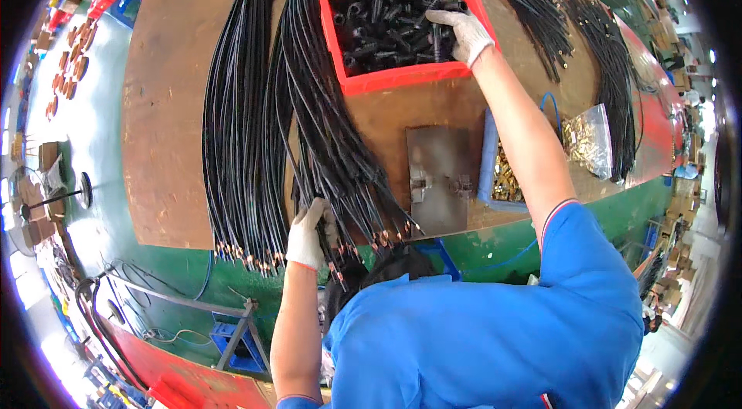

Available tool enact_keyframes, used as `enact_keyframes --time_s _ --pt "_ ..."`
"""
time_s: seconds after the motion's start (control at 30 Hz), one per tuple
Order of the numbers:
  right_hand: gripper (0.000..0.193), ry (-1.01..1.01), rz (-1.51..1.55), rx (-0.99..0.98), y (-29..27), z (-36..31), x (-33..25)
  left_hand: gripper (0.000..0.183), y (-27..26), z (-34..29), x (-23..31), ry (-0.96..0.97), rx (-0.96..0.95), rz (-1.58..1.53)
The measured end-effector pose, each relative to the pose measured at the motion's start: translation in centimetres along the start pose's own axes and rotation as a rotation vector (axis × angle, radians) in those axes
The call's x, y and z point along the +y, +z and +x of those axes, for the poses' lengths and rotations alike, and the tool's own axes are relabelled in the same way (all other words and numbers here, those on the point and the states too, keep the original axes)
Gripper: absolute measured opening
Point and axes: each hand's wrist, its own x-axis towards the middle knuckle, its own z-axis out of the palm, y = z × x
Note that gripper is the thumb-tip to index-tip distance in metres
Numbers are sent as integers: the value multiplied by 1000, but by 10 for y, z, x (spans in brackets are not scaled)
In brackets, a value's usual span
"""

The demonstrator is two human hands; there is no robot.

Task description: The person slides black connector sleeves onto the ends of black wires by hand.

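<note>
My left hand (pixel 308 234), in a whitish knitted glove, is closed round a black cable (pixel 332 261) close to its bare copper end. Beside it the other cables (pixel 297 100) lie in long bundles, their stripped ends at the table's near edge. My right hand (pixel 464 33), gloved too, reaches over the right side of a red plastic bin (pixel 402 80). Its thumb and fingers are apart among the black tubular sleeves (pixel 386 23) heaped inside. Some fingertips are hidden in the heap, and no sleeve is plainly gripped.
Near the bin lies a dark metal plate (pixel 439 166) on the brown table (pixel 166 115). A blue tray (pixel 488 158) of brass terminals sits partly behind my right forearm, next to a clear bag (pixel 589 142) of terminals. More cables (pixel 610 69) lie at the right.
</note>
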Motion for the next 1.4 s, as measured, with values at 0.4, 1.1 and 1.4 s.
enact_keyframes --time_s 0.4,1.1,1.4 --pt "54 197 267 128 125 -199 174 24 33 7 -10 37 -258 -243" --pt "66 317 -675 -333 129 -270 187 27 -15 -2 20 128 -225 295" --pt "55 304 -472 -180 120 -291 202 29 -31 8 11 20 -140 -3"
